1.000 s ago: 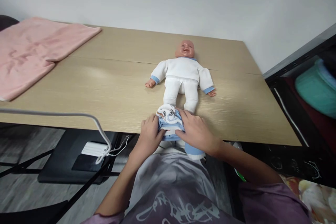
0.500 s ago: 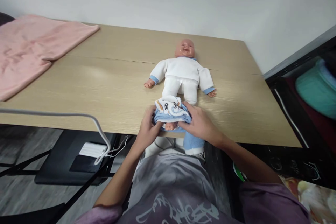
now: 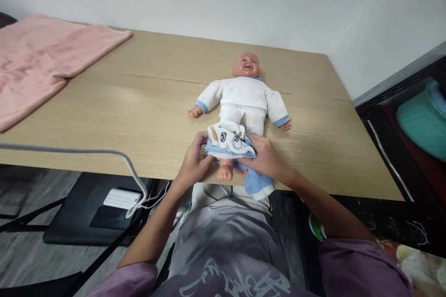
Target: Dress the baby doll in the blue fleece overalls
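Observation:
A baby doll [image 3: 244, 93] in a white top with blue cuffs lies on its back, feet toward me. Bunched around one of its lower legs is a pair of blue and white baby pants [image 3: 228, 141] with an embroidered animal face. My left hand [image 3: 197, 158] pinches the pants' left side, and my right hand [image 3: 266, 155] grips their right side. A bare doll foot [image 3: 225, 171] sticks out of the leg opening between my hands. The other pant leg [image 3: 258, 183] droops over the table edge below my right hand; the second foot is mostly hidden there.
A pink blanket [image 3: 52, 60] covers the left end of the wooden table [image 3: 156, 102]. A white cable [image 3: 114, 152] crosses the front left. Below, a black chair [image 3: 69, 213] holds a white power bank [image 3: 121, 198] and a dark phone. A teal basin [image 3: 423, 118] stands at the right.
The bunched pants have moved up the doll's leg, away from me, so more of the foot shows. The loose pant leg has lifted slightly with them.

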`<state>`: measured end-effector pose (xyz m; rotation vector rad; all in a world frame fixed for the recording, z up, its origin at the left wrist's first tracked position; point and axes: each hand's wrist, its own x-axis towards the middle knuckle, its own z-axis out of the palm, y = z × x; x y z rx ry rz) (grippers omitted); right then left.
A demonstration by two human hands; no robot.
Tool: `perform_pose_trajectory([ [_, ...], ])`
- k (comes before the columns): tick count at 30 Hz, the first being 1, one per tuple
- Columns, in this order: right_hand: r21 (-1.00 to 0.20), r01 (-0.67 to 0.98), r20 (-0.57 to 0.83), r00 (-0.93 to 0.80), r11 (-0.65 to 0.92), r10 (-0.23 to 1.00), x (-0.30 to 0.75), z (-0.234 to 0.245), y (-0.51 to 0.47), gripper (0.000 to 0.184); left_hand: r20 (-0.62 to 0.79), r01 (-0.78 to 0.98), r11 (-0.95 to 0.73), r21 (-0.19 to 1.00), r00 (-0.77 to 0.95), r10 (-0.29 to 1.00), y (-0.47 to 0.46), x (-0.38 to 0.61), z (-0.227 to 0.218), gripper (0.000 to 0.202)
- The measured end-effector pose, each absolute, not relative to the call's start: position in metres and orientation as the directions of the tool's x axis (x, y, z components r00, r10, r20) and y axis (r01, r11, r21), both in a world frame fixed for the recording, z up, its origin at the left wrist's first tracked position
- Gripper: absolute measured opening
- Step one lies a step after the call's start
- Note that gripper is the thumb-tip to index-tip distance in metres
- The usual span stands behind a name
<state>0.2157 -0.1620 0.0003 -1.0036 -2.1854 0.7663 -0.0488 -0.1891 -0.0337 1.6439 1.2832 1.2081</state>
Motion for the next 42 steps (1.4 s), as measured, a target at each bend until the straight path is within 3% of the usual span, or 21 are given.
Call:
perform_pose_trajectory([
  [7,-0.647,0.397,0.277,-0.673,0.651,0.686,0.227,0.017,-0.132,0.028,0.143,0.254,-0.188,0.949,0.186,0.972,-0.171,-0.059,-0.016,0.04],
  [11,-0.678,0.355,0.225,-0.732,0.643,0.642,0.239,0.022,-0.109,0.046,0.074,0.176,-0.133,0.975,0.308,0.948,-0.158,-0.067,-0.002,0.045],
  [15,-0.811,0.271,0.2,-0.705,0.519,0.68,0.254,0.017,-0.095,0.055,0.114,0.143,-0.191,0.971,0.425,0.898,-0.148,-0.076,0.004,0.06],
  [19,-0.953,0.159,0.087,-0.672,0.258,0.735,0.269,0.009,-0.089,0.053,0.086,0.16,-0.187,0.969,0.49,0.867,-0.144,-0.082,0.004,0.062],
  [22,-0.987,0.114,0.001,-0.692,0.11,0.722,0.276,0.012,-0.088,0.053,0.072,0.155,-0.159,0.975,0.455,0.888,-0.136,-0.082,0.004,0.051],
  [25,-0.984,0.17,-0.085,-0.71,0.053,0.699,0.28,0.019,-0.088,0.06,0.097,0.246,-0.182,0.952,0.32,0.942,-0.122,-0.079,0.007,0.045],
  [30,-0.93,0.336,-0.173,-0.758,0.149,0.629,0.285,0.026,-0.088,0.053,0.204,0.464,-0.319,0.826,0.281,0.938,-0.1,-0.063,0.034,0.046],
  [33,-0.917,0.302,-0.08,-0.78,0.262,0.62,0.287,0.023,-0.089,0.05,0.232,0.518,-0.474,0.712,0.464,0.855,-0.086,-0.045,0.057,0.049],
  [36,-0.933,0.254,-0.036,-0.773,0.257,0.634,0.287,0.02,-0.091,0.055,0.034,0.511,-0.57,0.644,0.725,0.688,-0.067,-0.02,0.077,0.046],
  [39,-0.95,0.239,-0.037,-0.724,0.2,0.689,0.286,0.016,-0.094,0.059,-0.231,0.44,-0.459,0.772,0.867,0.442,-0.044,0.004,0.091,0.037],
  [42,-0.957,0.243,-0.064,-0.706,0.157,0.706,0.287,0.014,-0.094,0.06,-0.24,0.319,-0.292,0.902,0.931,0.275,-0.025,0.021,0.094,0.031],
])
